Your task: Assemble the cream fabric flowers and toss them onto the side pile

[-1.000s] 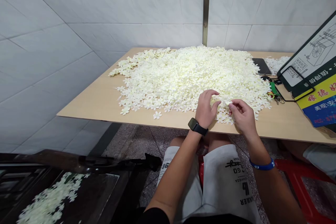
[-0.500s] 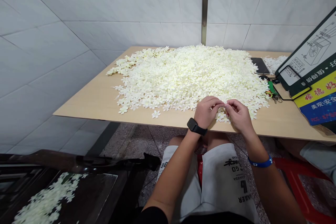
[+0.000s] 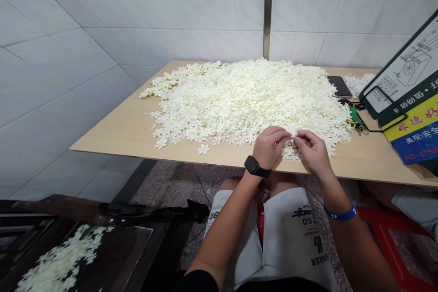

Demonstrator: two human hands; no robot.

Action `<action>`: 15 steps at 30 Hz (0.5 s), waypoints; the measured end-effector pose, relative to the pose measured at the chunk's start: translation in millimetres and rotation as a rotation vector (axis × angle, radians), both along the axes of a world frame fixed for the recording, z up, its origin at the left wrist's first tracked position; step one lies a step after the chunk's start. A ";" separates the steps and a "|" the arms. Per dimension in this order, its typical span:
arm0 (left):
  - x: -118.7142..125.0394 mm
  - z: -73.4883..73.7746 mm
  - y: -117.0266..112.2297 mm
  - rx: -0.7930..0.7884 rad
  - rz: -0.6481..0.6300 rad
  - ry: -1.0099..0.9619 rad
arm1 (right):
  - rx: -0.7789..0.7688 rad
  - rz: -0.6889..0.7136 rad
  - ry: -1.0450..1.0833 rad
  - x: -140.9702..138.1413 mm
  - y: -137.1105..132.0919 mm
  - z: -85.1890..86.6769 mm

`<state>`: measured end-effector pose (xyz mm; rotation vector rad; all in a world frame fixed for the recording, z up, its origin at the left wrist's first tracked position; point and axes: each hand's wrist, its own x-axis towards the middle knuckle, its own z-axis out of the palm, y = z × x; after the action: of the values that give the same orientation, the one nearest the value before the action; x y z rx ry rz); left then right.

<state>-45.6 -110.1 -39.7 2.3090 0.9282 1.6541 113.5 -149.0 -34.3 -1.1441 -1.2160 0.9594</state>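
Observation:
A wide heap of small white five-petalled flowers [image 3: 239, 96] with pale yellow centres covers much of the wooden table [image 3: 112, 137]. At the heap's front edge, my left hand [image 3: 270, 145] has thumb and forefinger pinched together, a black watch on its wrist. Facing it, my right hand [image 3: 310, 149] is also closed in a pinch, and a blue band circles that wrist. The two sets of fingertips almost meet above some flowers. Whatever lies between them is too small to tell from the white petals behind. One loose flower [image 3: 203, 148] lies left of my hands.
On the right stand a printed box [image 3: 407, 100], a phone [image 3: 338, 86] and keys [image 3: 361, 129] on a lanyard. More white flowers [image 3: 65, 260] lie on a dark surface at lower left. A red stool [image 3: 393, 237] and another person's leg [image 3: 414, 205] are at right.
Both hands stay at nearly the same spot, still pinching. Their fingertips have shifted very slightly. The heap looks unchanged.

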 end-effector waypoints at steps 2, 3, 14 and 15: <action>-0.2 1.1 -1.0 -0.036 0.006 -0.016 | -0.001 -0.005 0.004 -0.7 0.0 0.2; -0.3 2.0 -1.4 -0.061 0.002 -0.029 | -0.004 -0.008 0.002 -0.8 0.0 -0.1; -2.8 11.7 -1.3 -0.264 0.003 -0.101 | 0.001 -0.087 -0.072 -0.7 -3.3 -0.5; -2.8 12.0 -0.8 -0.291 -0.002 -0.103 | 0.000 -0.091 -0.086 -0.5 -5.2 0.4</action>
<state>-48.4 -110.9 -27.7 2.0146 1.0641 1.5059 113.1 -154.2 -33.9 -1.2409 -1.2214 0.8487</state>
